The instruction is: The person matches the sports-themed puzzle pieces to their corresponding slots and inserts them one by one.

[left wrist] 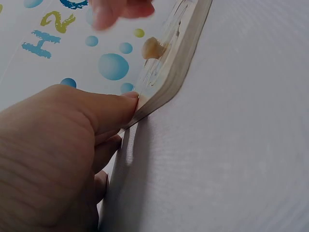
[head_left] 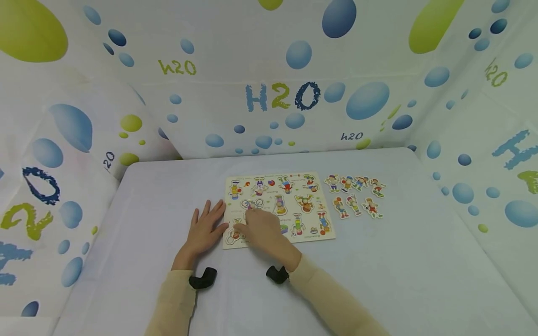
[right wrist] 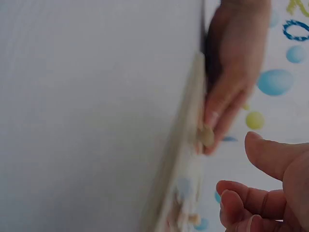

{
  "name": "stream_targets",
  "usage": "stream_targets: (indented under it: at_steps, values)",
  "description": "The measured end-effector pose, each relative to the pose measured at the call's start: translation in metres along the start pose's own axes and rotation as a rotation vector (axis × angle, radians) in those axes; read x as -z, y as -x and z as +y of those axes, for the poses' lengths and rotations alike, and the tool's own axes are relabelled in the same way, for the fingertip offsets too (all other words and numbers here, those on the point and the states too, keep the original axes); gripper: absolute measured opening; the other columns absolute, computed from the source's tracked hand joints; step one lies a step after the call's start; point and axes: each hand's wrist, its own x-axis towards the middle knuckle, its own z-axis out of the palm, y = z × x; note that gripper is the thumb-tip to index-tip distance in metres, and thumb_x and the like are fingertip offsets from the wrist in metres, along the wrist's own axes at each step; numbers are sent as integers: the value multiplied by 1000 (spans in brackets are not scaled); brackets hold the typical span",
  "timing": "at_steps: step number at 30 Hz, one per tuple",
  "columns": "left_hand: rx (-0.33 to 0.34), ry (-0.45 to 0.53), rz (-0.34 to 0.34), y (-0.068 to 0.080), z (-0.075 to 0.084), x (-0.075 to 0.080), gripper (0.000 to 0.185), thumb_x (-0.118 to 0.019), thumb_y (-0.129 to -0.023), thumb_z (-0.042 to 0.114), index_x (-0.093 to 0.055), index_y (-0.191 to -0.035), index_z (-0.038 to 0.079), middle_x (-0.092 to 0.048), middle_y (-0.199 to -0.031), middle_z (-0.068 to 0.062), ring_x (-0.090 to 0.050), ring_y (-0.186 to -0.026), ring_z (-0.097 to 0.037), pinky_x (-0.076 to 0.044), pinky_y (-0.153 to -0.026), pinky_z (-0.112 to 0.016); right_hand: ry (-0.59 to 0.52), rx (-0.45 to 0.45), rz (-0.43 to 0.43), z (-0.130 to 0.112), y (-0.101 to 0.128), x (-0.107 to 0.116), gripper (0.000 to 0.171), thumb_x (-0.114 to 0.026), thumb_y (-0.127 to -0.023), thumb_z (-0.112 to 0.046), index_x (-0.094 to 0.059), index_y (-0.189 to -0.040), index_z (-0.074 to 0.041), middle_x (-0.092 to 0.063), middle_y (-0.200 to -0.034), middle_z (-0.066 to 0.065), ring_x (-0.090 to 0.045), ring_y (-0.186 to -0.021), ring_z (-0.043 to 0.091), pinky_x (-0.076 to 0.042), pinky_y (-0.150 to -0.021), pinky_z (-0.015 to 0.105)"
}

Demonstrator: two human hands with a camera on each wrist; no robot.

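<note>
While the left hand (head_left: 204, 231) lies at the left edge of a pale puzzle board (head_left: 289, 208), its fingers spread on the white counter (head_left: 412, 261), the thumb touches the board's edge near the corner, as the left wrist view also shows. That grip pinches nothing. The board sits in the middle of the head view, bearing printed sports figures. Over its left part is the right hand (head_left: 266, 233), its forefinger directed down beside a shape with two wheels (head_left: 252, 204); whether the fingertip touches it cannot be told. In the right wrist view this grip is loosely bent, thumb apart from the curled fingers, with nothing visible between them. A tan knob (right wrist: 206, 135) stands out from the board there, near the left hand.

Just right of the board, seven loose figure pieces (head_left: 372, 208) lie on the counter, four in an upper row and three below. Cream sleeves (head_left: 336, 298) cover both forearms. Behind, across the top of the frame, a white backdrop (head_left: 218, 60) carries blue and green drops and H2O lettering.
</note>
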Motion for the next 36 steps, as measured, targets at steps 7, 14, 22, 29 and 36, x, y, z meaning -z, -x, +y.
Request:
stream_targets:
  at_steps: [7, 14, 22, 29, 36]
  values:
    - [1, -11, -2, -1, 0, -1, 63, -59, -96, 27, -36, -149, 3, -31, -158, -14, -10, -150, -43, 5, -119, -61, -79, -31, 77, 41, 10, 38, 33, -62, -94, -45, -66, -81, -15, -56, -66, -5, -46, -51, 8, -35, -41, 21]
    - [7, -13, -1, 1, -3, -2, 63, -58, -96, 28, -36, -150, 3, -31, -159, -14, -10, -150, -43, 5, -119, -61, -91, -99, 152, 93, 19, 66, 24, -65, -94, -36, -68, -88, -13, -60, -72, -2, -49, -57, 12, -37, -45, 22]
    - [8, -19, 6, 2, -4, -3, 64, -58, -96, 29, -35, -150, 3, -31, -158, -14, -10, -150, -42, 5, -119, -61, -71, -203, 180, 156, 28, 81, 21, -65, -95, -29, -67, -94, -8, -65, -82, 6, -54, -65, 17, -41, -50, 26]
    - [0, -16, 11, 1, -2, -4, 63, -58, -96, 28, -36, -149, 3, -32, -158, -14, -11, -150, -43, 4, -119, -61, -75, -313, 207, 208, 42, 92, 19, -60, -96, -21, -67, -101, -4, -69, -91, 13, -61, -73, 24, -48, -57, 35]
    - [-3, -9, 9, 0, -2, -5, 63, -59, -95, 29, -37, -149, 4, -32, -158, -13, -11, -150, -42, 5, -119, -61, -84, -381, 218, 250, 58, 98, 21, -57, -95, -12, -65, -107, 3, -67, -98, 20, -62, -82, 32, -50, -64, 43]
